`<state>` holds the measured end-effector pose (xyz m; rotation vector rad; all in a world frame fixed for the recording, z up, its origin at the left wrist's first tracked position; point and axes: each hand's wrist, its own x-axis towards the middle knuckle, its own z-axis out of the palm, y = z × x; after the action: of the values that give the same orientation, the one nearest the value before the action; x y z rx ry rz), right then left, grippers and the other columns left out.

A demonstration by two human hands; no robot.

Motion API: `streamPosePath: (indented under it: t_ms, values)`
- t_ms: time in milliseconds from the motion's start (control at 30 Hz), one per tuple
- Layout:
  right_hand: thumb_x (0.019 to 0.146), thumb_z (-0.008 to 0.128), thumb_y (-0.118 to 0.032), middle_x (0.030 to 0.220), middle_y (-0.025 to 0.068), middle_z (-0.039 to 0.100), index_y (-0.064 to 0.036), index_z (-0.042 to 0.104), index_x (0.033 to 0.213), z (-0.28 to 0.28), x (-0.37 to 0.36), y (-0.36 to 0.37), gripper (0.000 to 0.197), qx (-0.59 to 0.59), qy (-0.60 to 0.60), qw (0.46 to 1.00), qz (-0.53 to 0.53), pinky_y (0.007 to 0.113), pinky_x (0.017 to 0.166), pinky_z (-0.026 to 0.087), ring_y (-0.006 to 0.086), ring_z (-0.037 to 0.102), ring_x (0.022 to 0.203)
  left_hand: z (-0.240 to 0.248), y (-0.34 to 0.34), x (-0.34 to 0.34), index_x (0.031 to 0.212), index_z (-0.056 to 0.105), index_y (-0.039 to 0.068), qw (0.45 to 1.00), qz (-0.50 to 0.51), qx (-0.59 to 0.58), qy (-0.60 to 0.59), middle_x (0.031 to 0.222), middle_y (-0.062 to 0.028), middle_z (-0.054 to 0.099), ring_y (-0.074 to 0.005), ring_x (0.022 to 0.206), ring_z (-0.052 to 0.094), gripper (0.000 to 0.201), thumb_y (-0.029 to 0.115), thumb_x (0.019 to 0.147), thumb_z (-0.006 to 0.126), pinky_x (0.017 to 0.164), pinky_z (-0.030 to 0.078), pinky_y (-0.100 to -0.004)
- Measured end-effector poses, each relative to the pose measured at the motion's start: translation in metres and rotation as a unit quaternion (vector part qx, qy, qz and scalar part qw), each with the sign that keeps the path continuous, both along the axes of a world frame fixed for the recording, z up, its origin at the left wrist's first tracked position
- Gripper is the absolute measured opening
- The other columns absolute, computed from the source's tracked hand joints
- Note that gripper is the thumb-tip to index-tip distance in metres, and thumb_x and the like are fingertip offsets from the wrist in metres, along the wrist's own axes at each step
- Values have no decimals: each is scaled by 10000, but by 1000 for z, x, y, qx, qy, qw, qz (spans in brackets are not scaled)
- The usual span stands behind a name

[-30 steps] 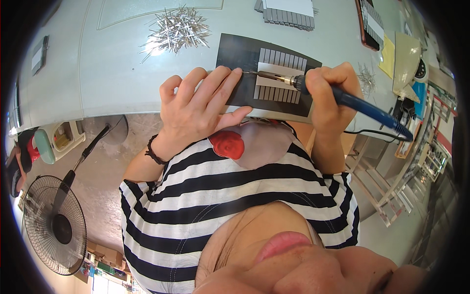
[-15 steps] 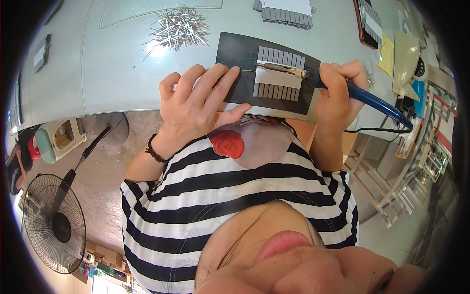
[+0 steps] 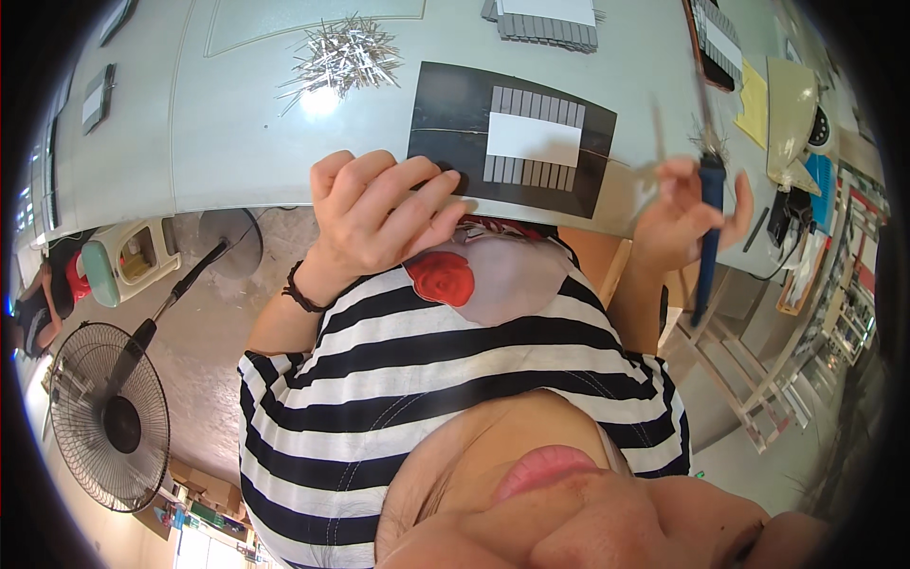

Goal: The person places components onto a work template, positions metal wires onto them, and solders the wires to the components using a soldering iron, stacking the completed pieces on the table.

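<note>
Iron-handling step, seemingly | right hand [image 3: 678, 220] loosely holds iron [image 3: 707, 261], apart from board [image 3: 444, 100] on table [image 3: 237, 152] | left hand [image 3: 384, 209] curled by board, grip unclear | next likely calls for tip control

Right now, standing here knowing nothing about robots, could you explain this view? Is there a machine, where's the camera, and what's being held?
There's no robot: these are a person's bare hands. A wide fisheye camera on the person's head looks down, so straight edges bend. On the pale table lies a dark board bearing a white card between two rows of grey strips. Beyond it is a pile of thin metal pins. The right hand holds a blue-handled tool, probably a soldering iron, slightly blurred. The left hand, fingers curled, is at the board's near left corner; I can't see anything in it.
</note>
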<state>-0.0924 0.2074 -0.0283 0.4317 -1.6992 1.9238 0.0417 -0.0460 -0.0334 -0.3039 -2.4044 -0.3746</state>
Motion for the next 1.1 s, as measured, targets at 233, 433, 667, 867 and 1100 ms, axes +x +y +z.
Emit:
streamPosePath:
  t_ms: [233, 433, 667, 867, 1100]
  values:
    - [1076, 548, -218, 636, 108, 606, 7, 541, 1160, -10, 23, 25, 240, 228, 59, 971, 31, 256, 514, 437, 152, 564, 524, 15, 38, -16, 1364, 587, 73, 984, -117, -37, -132, 1405, -66, 570, -238, 1265, 538, 630, 413, 848, 714, 1078, 398, -421]
    - [1103, 485, -268, 621, 95, 601, -53, 480, 1198, -3, 25, 18, 234, 249, 68, 961, 95, 242, 525, 364, 116, 514, 535, 11, 45, -3, 1378, 557, 10, 982, -34, -107, -155, 1456, -95, 546, -234, 1299, 526, 686, 355, 812, 732, 1111, 363, -435]
    - [1110, 465, -252, 600, 98, 586, -36, 472, 1187, -6, 24, 28, 229, 210, 69, 973, 66, 252, 498, 330, 111, 472, 504, 11, 43, 14, 1191, 708, 46, 990, -74, -107, -59, 1266, -54, 696, -200, 1108, 659, 371, 152, 847, 617, 1048, 424, -401]
    - [1064, 493, -80, 596, 80, 570, 3, 540, 1146, -11, 27, 28, 126, 144, 40, 987, 62, 258, 516, 401, 131, 533, 505, 57, 2, -12, 1180, 746, 132, 986, 12, -167, 23, 1182, 0, 744, -136, 1067, 692, 290, 118, 919, 619, 1041, 396, -384]
    - [1063, 488, -73, 606, 81, 564, 5, 537, 1153, -15, 27, 31, 129, 150, 29, 987, 60, 257, 517, 404, 129, 520, 503, 64, -116, -141, 1077, 701, 154, 969, 65, -229, 60, 1127, 8, 728, -194, 1080, 662, 234, 146, 844, 699, 1015, 416, -481]
